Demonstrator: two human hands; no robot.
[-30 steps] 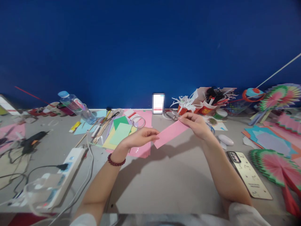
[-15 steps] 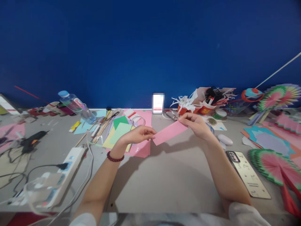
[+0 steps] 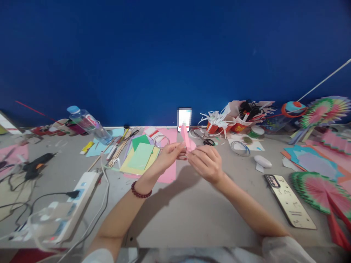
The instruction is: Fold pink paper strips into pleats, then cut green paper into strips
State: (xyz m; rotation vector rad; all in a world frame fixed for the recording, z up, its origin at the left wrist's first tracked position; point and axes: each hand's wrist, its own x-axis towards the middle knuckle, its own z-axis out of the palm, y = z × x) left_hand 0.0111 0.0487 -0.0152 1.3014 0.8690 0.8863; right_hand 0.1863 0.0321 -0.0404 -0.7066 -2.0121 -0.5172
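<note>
Close together over the middle of the table, both hands grip a narrow pink paper strip (image 3: 187, 138). It stands up and away from me between the fingertips, seen nearly edge-on and seemingly bent. My left hand (image 3: 173, 154), with a dark red bead bracelet at the wrist, pinches its near left side. My right hand (image 3: 206, 162) pinches the near right side with curled fingers. Behind the strip a small phone with a bright screen (image 3: 184, 116) leans on the blue wall. Black scissors (image 3: 206, 140) lie just beyond my right hand.
Left of my hands lie green paper (image 3: 141, 155), sticks, a tilted water bottle (image 3: 89, 122), a power strip (image 3: 74, 210) and a glue gun (image 3: 40, 163). On the right are red cups (image 3: 238, 126), a patterned phone (image 3: 292, 202) and folded paper fans (image 3: 323, 193).
My right hand has moved left and down, towards my left hand. The paper strip has swung from lying broadside to pointing away from me. The scissors are now uncovered.
</note>
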